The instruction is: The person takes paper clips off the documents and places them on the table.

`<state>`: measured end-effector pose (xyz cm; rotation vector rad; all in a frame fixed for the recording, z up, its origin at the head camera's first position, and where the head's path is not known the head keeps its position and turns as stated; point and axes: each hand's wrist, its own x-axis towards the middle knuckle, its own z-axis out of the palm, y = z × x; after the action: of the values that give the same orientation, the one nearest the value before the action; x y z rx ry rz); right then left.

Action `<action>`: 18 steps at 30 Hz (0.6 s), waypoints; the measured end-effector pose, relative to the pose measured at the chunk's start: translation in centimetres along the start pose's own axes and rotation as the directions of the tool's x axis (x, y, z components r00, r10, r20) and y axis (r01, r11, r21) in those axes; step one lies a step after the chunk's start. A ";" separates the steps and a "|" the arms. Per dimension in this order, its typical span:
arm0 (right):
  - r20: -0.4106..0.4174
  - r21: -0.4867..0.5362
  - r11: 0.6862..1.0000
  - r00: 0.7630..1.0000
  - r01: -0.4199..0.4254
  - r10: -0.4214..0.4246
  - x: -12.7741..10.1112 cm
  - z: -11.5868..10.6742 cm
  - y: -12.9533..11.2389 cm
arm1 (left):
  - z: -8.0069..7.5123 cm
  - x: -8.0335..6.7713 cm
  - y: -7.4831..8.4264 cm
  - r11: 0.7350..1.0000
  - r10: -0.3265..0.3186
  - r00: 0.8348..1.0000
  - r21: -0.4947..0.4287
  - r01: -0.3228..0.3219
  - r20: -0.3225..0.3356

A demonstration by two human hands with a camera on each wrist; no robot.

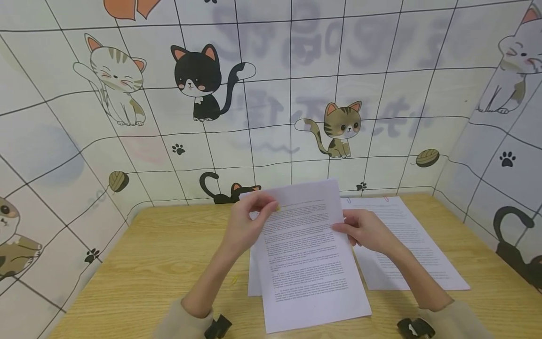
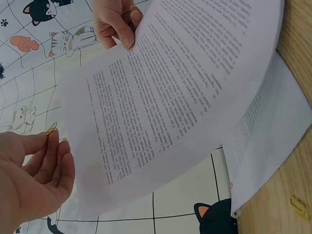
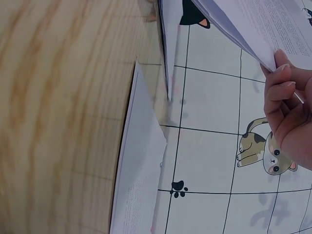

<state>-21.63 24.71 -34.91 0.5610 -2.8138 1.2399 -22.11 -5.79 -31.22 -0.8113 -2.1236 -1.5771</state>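
Pages point(image 1: 309, 254), white and densely printed, tilt over the bench point(image 1: 169, 245); the right hand point(image 1: 365, 230) pinches their edge, the left hand point(image 1: 246, 225) a yellow paper clip point(image 2: 51, 128).

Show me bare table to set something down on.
Widest: the wooden tabletop between the left forearm and the cat-print wall. Narrower: the strip right of the clipped papers. Crowded: the middle, with the held sheets, papers behind them and a loose yellow paper clip.
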 end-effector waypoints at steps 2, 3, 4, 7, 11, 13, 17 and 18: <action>0.001 -0.001 1.000 1.000 0.004 -0.004 0.0 0.0 0.0 | -0.5 -0.3 -0.2 1.000 -0.023 1.000 0.015 0.023 0.001; 0.002 -0.002 1.000 1.000 0.006 -0.006 0.0 0.0 0.0 | -0.7 -0.4 -0.3 0.999 -0.032 0.999 0.023 0.032 0.003; 0.001 -0.002 1.000 1.000 0.009 -0.009 0.0 0.0 0.0 | -0.9 -0.6 -0.4 0.999 -0.041 0.999 0.034 0.041 0.006; 0.000 -0.002 1.000 1.000 0.015 -0.015 0.0 0.0 0.0 | -1.5 -1.0 -0.6 0.995 -0.071 0.997 0.065 0.070 0.010; -0.003 0.001 1.000 1.000 0.017 -0.017 0.0 -0.1 -0.1 | -2.4 -1.6 -1.1 0.994 -0.085 0.996 0.077 0.083 0.023; -0.003 0.001 1.000 1.000 0.016 -0.016 0.0 -0.1 -0.1 | -2.9 -1.9 -1.4 0.994 -0.084 0.996 0.080 0.081 0.029; -0.002 0.003 1.000 1.000 0.005 -0.005 0.0 -0.2 -0.1 | -3.8 -2.4 -1.8 0.992 -0.085 0.995 0.102 0.080 0.045; -0.003 0.004 1.000 1.000 0.001 -0.001 0.0 -0.2 -0.1 | -4.0 -2.6 -1.9 0.990 -0.088 0.995 0.111 0.082 0.051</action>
<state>-21.61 24.76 -34.69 0.5601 -2.8094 1.2448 -21.50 -10.56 -32.94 -0.7459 -2.2895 -1.4801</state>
